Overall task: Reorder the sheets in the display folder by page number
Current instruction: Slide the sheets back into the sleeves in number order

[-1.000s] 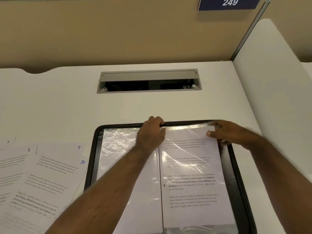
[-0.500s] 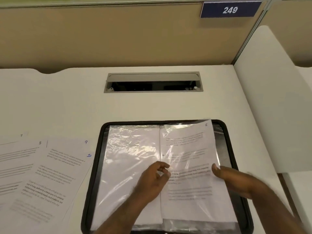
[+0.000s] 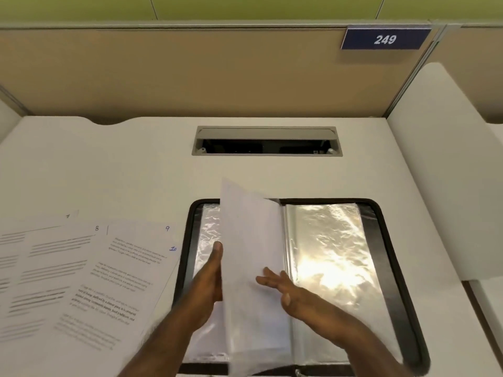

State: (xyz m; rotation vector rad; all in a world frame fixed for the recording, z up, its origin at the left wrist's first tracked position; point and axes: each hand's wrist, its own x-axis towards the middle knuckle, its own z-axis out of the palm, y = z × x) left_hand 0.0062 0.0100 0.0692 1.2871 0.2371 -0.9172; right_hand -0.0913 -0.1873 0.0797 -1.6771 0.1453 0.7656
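Note:
A black display folder point(image 3: 381, 232) lies open on the white desk. One sleeve with a white sheet point(image 3: 250, 240) stands upright over the spine, mid-turn. My left hand point(image 3: 209, 278) holds its left edge, thumb up along the page. My right hand point(image 3: 283, 287) lies against the page's right face with fingers spread and straight. The right-hand sleeve point(image 3: 329, 257) is shiny clear plastic with no sheet showing in it. Loose printed sheets point(image 3: 81, 281) numbered 7, 8, 9 and 10 in blue ink fan out left of the folder.
A grey cable tray slot point(image 3: 266, 141) is set into the desk behind the folder. A tan partition with a blue sign "249" point(image 3: 385, 39) rises at the back. A white divider panel point(image 3: 446, 159) borders the desk's right side.
The sleeve holding page 6 lay flat on the right; it now stands upright, turning leftward. Both hands moved down from the folder's top edge to that page. The camera tilted up.

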